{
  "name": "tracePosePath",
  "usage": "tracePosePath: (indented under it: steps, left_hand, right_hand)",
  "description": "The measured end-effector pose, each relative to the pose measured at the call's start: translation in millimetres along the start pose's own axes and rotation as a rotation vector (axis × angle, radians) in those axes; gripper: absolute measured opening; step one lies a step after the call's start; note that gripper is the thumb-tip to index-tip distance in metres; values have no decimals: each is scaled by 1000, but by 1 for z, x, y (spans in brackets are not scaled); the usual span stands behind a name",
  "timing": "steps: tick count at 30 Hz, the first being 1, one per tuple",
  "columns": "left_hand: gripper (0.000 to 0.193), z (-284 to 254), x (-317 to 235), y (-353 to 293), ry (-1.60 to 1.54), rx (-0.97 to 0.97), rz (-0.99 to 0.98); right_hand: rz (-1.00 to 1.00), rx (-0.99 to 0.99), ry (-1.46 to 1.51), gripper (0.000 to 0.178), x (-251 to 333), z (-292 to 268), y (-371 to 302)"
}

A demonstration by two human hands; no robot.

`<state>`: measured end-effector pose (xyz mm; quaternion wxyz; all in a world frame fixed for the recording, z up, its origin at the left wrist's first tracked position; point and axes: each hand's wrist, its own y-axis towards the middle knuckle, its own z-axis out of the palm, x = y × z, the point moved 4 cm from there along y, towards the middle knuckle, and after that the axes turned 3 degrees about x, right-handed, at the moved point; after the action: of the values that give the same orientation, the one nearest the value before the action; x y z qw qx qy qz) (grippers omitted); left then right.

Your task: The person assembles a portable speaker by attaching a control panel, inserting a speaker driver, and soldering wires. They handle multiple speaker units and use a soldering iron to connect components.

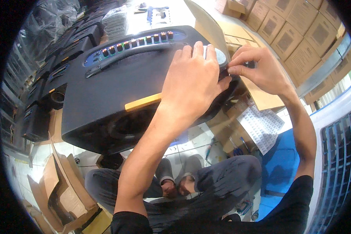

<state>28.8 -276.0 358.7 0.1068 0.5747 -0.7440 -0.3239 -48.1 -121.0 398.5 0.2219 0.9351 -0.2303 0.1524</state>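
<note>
A large black speaker cabinet (117, 84) lies in front of me, with a curved black handle (132, 56) and a row of knobs (138, 42) on its top. My left hand (193, 76) rests over its right end. Its fingers and thumb curve around a round, light-grey, disc-like thing (221, 57), partly covered by the hand. Close by, the thumb and forefinger of my right hand (259, 70) pinch at that thing's edge; what lies between them is too small to make out. A flat yellow strip-like thing (142, 102) sits beneath my left wrist on the cabinet.
More black cabinets (66, 54) stand in a row at the left. Cardboard cartons (296, 35) are stacked at the far right. An open carton (62, 191) stands lower left. A printed sheet (261, 126) lies right, beside a blue surface (280, 163) and a white-framed grille (337, 163).
</note>
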Motion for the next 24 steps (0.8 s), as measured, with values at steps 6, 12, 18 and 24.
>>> tracePosePath:
  steps: [6,12,18,24]
  left_hand:
    - [63,2,-1,-1,5,1,-10]
    - [61,0,-2,-2,2,-41,6]
    - [59,0,-2,-3,-5,-36,-2]
    - [59,-1,-2,-2,5,-29,0]
  right_hand:
    - [318,125,78,25,-10,-3,15]
    - [558,34,173,21,-9,3,13]
    - [757,-60,400,14,-9,13,9]
    - [895,-13,522,12,-9,15,11]
